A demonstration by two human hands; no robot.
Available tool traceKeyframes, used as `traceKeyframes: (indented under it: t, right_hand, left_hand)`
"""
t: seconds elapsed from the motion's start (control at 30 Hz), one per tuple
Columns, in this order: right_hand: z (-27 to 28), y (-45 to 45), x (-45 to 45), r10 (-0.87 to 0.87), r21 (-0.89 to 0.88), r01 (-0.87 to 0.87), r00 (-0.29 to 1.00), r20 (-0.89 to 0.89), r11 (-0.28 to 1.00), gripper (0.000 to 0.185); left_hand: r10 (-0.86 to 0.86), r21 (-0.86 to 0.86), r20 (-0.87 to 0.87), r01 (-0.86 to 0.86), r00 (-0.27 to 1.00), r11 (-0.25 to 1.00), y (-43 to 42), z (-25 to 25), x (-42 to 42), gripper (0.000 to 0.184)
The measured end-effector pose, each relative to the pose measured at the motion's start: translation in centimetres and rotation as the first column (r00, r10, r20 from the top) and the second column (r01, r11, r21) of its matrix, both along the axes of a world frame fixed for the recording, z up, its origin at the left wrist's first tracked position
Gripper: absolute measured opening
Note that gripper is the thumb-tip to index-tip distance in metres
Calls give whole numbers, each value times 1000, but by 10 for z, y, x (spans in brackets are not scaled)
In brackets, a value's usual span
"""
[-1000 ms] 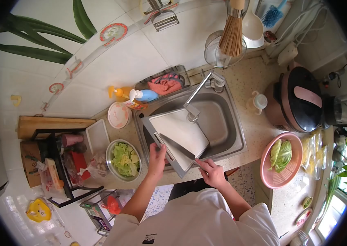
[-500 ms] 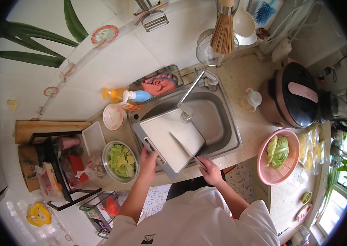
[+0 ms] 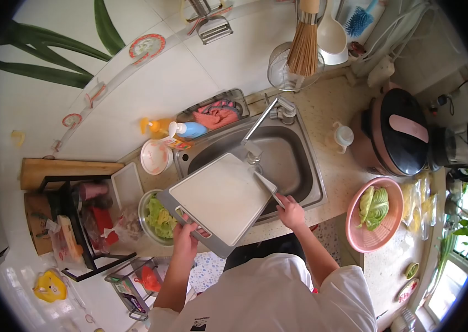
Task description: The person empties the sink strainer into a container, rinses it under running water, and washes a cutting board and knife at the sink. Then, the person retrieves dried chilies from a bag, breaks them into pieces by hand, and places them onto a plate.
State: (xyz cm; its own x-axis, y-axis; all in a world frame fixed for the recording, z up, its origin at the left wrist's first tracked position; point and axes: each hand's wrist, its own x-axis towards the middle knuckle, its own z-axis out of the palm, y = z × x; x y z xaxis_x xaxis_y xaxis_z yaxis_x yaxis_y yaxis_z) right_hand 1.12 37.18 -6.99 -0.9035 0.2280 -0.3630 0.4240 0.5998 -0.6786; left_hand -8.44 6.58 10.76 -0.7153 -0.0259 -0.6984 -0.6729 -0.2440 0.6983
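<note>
My left hand (image 3: 185, 234) is closed on the handle slot of a white cutting board (image 3: 225, 191) with a grey edge. The board is tilted over the left part of the steel sink (image 3: 314, 166), and its near left corner overlaps a bowl of cut lettuce (image 3: 160, 218). In my right hand (image 3: 290, 212) is a knife (image 3: 267, 182), its blade pointing up and left, close to the stream from the faucet (image 3: 261, 124). The fingers wrap round the knife's handle, which is mostly hidden.
A pink basket (image 3: 355, 238) with cabbage (image 3: 375, 207) stands on the right counter, near a rice cooker (image 3: 399, 130). Behind the sink are soap bottles (image 3: 189, 130) and a pink cloth (image 3: 217, 114). A black rack (image 3: 73, 232) is at the left.
The board has shifted left and nearer to me, now overlapping the lettuce bowl. The knife has moved from across the board to its right side, under the faucet.
</note>
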Motion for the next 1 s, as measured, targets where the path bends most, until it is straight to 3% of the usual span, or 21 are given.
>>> traceKeyframes:
  t: [0.27, 0.47, 0.57, 0.67, 0.77, 0.87, 1.0]
  right_hand:
    - [61, 4, 5, 153, -67, -154, 988, -25, 986, 47]
    - [21, 22, -6, 92, 167, -88, 996, -20, 982, 46]
    - [34, 29, -5, 123, 130, -111, 988, -94, 985, 46]
    - [62, 33, -5, 248, 17, -247, 964, -102, 969, 48]
    - [59, 29, -6, 276, 46, -275, 961, -31, 960, 49]
    - [25, 30, -8, 199, 218, -200, 980, 27, 955, 48]
    - [14, 36, -12, 152, 211, -152, 988, 18, 966, 47]
  left_hand:
    - [51, 110, -67, -43, 996, 993, -15, -10, 12, 52]
    - [62, 48, -95, -58, 994, 997, -13, -1, 18, 52]
    - [78, 54, -91, -73, 993, 996, -19, -7, 21, 61]
    - [83, 49, -84, -79, 993, 996, -18, -10, 20, 65]
    - [99, 42, -76, -96, 992, 994, -14, -6, 19, 63]
    - [102, 83, -85, -95, 991, 992, -20, -12, 21, 61]
    - [96, 81, -90, -89, 991, 993, -10, 0, 22, 54]
